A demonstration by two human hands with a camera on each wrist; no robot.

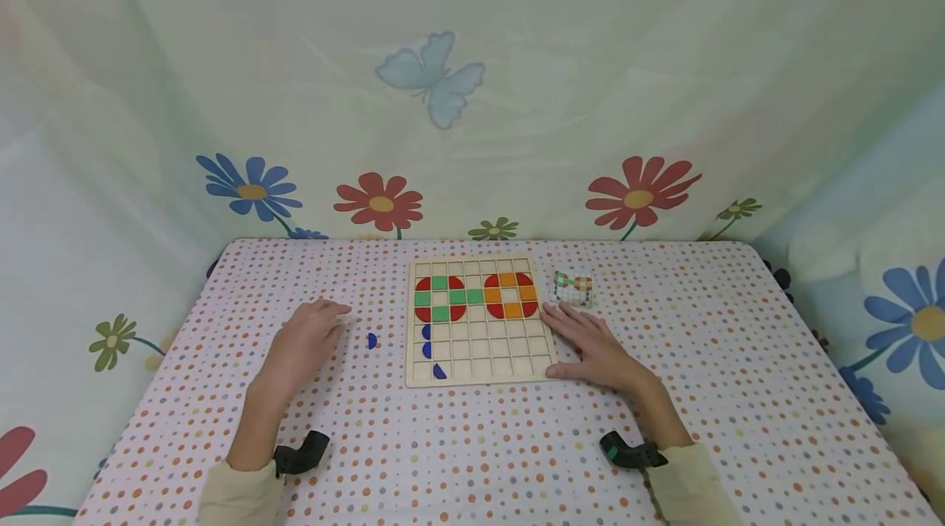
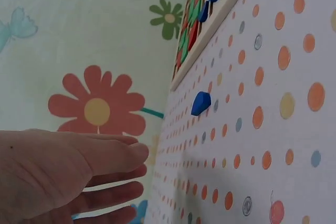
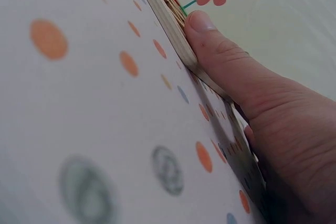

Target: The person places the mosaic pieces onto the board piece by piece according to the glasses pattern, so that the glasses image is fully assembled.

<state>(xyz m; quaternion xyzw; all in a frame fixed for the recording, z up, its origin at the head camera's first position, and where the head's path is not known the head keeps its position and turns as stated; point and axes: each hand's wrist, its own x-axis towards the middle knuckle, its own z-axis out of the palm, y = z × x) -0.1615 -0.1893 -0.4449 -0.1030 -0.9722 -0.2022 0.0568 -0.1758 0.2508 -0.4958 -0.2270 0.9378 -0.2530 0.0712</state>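
Observation:
A wooden grid board (image 1: 490, 350) lies on the table, with red, green and orange pieces forming two ring shapes joined by a green square (image 1: 475, 296). Several blue rounded pieces (image 1: 426, 350) sit in its left columns. My left hand (image 1: 305, 343) hovers left of the board, fingers loosely extended and holding nothing. Between that hand and the board, a loose blue piece (image 1: 372, 340) lies on the cloth, also visible in the left wrist view. At the board's right edge rests my right hand (image 1: 594, 351), its thumb (image 3: 212, 45) touching the wooden rim near the corner.
A small pattern card (image 1: 572, 290) lies beyond my right fingers, beside the board. Dotted cloth (image 1: 472, 452) covers the table. A flowered curtain (image 1: 517, 124) hangs behind the far edge. Each wrist wears a black camera (image 1: 301, 454).

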